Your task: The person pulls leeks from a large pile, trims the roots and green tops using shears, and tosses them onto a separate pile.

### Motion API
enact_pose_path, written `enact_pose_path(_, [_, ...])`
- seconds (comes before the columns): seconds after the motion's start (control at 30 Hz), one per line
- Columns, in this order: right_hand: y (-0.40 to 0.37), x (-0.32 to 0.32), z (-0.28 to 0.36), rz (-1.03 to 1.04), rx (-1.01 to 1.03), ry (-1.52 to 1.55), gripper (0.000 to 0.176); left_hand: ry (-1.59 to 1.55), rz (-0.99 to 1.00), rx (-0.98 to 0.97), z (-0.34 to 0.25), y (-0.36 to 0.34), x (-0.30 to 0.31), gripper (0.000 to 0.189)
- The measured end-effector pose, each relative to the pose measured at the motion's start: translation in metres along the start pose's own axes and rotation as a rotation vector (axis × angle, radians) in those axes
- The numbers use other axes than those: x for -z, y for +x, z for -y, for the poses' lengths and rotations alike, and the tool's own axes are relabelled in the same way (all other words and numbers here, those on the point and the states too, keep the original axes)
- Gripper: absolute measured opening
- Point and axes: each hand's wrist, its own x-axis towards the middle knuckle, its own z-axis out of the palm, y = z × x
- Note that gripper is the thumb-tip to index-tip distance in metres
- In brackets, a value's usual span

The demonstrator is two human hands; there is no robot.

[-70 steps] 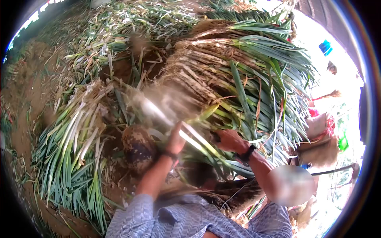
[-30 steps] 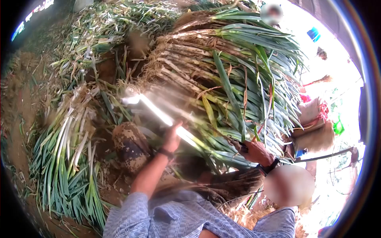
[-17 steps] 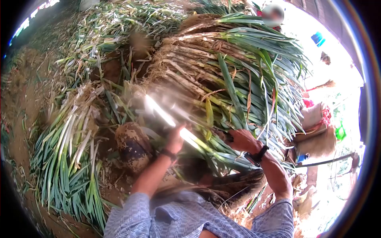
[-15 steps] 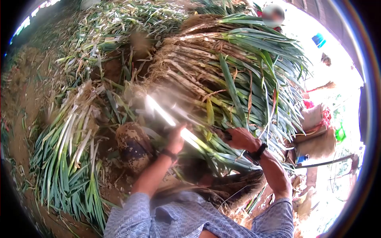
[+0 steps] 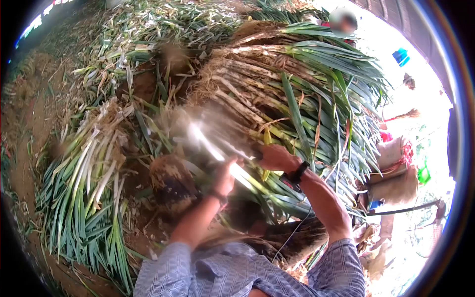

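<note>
My left hand (image 5: 225,179) is closed around a leek (image 5: 210,147) whose white shank glares in bright light. The leek's green leaves trail down and right, past my wrist. Close on the right, my right hand (image 5: 278,158) is closed on a dark-handled tool, mostly hidden by the fingers and blurred. A pale blurred streak lies between the tool and the leek's shank. Just beyond both hands spreads a large pile of leeks (image 5: 247,106), with soil-stained shanks and roots to the left and leaves to the right.
A heap of whiter-stalked leeks (image 5: 91,168) lies on the left. Leaf scraps (image 5: 163,24) cover the ground at the back. My patterned boot or trouser leg (image 5: 170,180) is beside my left forearm. Sacks (image 5: 393,183) stand at right; another person (image 5: 341,22) is at the back.
My right hand has moved left and slightly up, closer to my left hand. My left hand has shifted slightly right with the leek still in it.
</note>
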Motion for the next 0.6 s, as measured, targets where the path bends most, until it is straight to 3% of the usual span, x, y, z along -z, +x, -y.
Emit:
enact_pose_path(0.23, [0.011,-0.003,0.003,-0.049,0.117,-0.053,0.037,0.016,-0.012,-0.064,0.005,0.012,0.012,0.018])
enact_pose_path(0.33, [-0.006,0.003,0.003,0.061,0.023,0.025,0.035,0.002,-0.055,-0.124,0.008,0.019,0.018,0.023])
enact_pose_path(0.4, [-0.024,-0.002,-0.024,0.012,-0.036,0.106,0.036,-0.046,-0.097,-0.156,0.005,0.024,0.017,0.024])
enact_pose_path(0.6, [-0.104,0.007,-0.068,0.095,-0.290,-0.050,0.038,-0.041,-0.085,-0.155,-0.013,0.027,0.015,0.029])
